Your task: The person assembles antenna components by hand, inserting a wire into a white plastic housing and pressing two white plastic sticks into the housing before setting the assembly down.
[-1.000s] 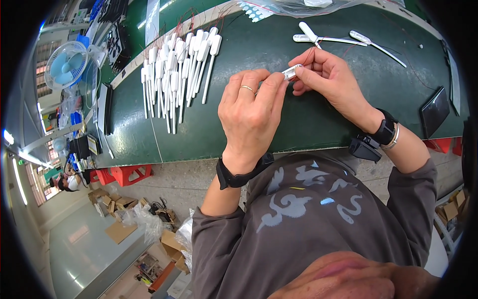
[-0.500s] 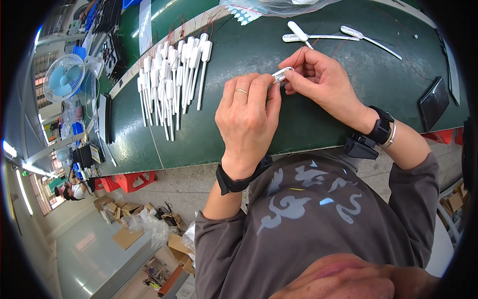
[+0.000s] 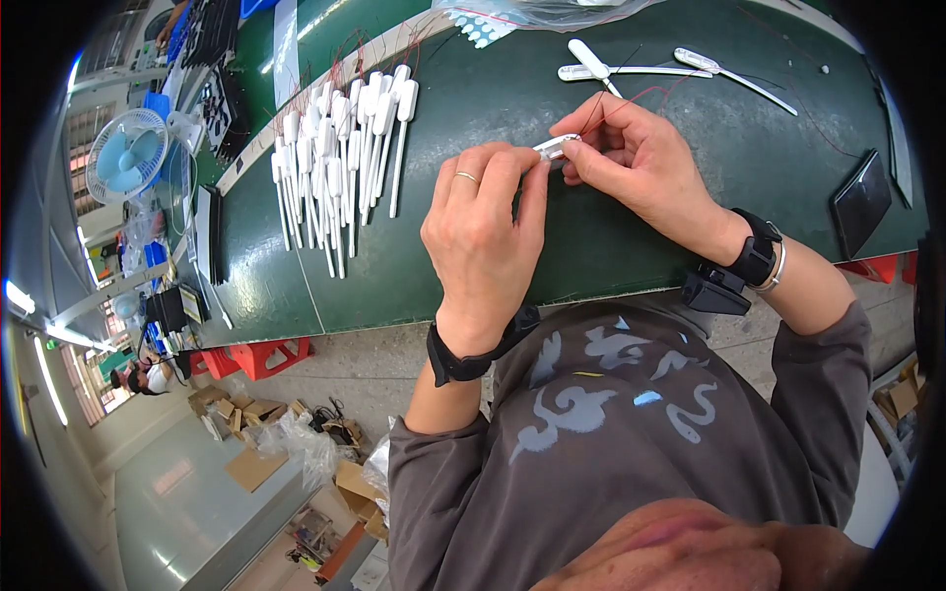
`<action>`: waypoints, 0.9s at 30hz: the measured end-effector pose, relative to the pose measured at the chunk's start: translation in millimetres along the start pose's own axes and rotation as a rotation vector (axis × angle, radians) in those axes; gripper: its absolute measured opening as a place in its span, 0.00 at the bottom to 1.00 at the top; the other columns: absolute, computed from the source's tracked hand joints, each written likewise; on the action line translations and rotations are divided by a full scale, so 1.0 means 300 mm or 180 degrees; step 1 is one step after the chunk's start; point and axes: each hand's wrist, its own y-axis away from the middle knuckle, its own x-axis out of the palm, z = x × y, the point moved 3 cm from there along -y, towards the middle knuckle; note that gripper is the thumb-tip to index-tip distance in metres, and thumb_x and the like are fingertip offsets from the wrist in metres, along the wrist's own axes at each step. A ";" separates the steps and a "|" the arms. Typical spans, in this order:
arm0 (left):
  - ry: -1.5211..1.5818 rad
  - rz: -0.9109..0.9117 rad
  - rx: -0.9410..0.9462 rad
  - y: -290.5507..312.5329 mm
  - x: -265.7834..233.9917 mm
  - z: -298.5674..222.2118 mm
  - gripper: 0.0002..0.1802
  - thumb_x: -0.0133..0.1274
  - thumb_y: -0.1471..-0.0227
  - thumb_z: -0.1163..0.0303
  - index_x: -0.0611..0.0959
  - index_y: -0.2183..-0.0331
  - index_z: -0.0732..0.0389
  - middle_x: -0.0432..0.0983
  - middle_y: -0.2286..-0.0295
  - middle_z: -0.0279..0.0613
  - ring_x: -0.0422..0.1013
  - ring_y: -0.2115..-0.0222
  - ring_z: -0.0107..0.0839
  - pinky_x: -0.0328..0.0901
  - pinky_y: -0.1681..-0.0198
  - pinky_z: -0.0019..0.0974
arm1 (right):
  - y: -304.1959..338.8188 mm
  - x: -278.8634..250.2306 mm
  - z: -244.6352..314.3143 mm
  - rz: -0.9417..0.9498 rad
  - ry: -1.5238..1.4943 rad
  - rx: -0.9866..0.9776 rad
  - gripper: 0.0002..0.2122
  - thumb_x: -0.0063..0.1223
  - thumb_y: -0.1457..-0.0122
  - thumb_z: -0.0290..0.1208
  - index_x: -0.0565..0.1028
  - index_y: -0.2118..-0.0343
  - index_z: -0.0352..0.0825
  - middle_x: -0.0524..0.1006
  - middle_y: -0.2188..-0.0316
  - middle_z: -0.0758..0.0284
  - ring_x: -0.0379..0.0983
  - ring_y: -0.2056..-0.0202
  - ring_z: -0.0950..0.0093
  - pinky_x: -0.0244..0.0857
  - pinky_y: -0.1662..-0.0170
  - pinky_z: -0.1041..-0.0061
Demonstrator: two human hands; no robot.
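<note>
A small white plastic casing (image 3: 552,149), oblong and hollow on its upper side, is held above the green table. My right hand (image 3: 645,158) pinches its right end between thumb and fingers. My left hand (image 3: 483,212) is closed at the other end, thumb and forefinger tips against it. Thin red and dark wires run up from beside my right fingers. Beyond that hand lie a white stick with a rounded head (image 3: 589,61), a similar long piece (image 3: 641,72) crossing under it, and an open-headed one (image 3: 695,61). My fingers hide part of the casing.
Many white wired sticks (image 3: 340,163) lie bunched on the green table (image 3: 473,108) to the left. A clear plastic bag (image 3: 562,14) is at the far edge. A flat black object (image 3: 859,204) lies at right; a blue fan (image 3: 128,155) stands far left.
My left hand has shifted slightly left and its fingers have bent more. The casing has tilted a little in my right fingers, which stay in nearly the same place.
</note>
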 end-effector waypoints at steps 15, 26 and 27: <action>0.1529 0.0372 -0.1207 -0.006 -0.003 0.034 0.07 0.63 0.51 0.74 0.81 0.68 0.61 0.80 0.71 0.38 0.77 0.69 0.35 0.70 0.62 0.33 | 0.000 0.006 0.010 0.0219 -0.0370 0.0077 0.09 0.52 0.33 0.27 0.74 0.54 0.29 0.78 0.62 0.68 0.77 0.63 0.82 0.73 0.55 0.81; 0.1055 0.0420 -0.0937 -0.013 -0.043 0.023 0.06 0.62 0.50 0.69 0.82 0.70 0.59 0.81 0.73 0.33 0.77 0.69 0.31 0.56 0.41 0.49 | -0.003 0.008 0.004 0.0362 -0.0684 0.0042 0.10 0.52 0.33 0.28 0.73 0.53 0.28 0.78 0.61 0.65 0.77 0.62 0.80 0.74 0.55 0.79; 0.1002 0.0411 -0.0883 -0.010 -0.042 0.024 0.06 0.62 0.50 0.69 0.82 0.70 0.59 0.81 0.73 0.32 0.77 0.70 0.31 0.56 0.41 0.49 | -0.003 0.008 0.005 0.0370 -0.0676 0.0035 0.10 0.52 0.33 0.28 0.73 0.53 0.28 0.78 0.61 0.65 0.77 0.62 0.79 0.74 0.55 0.79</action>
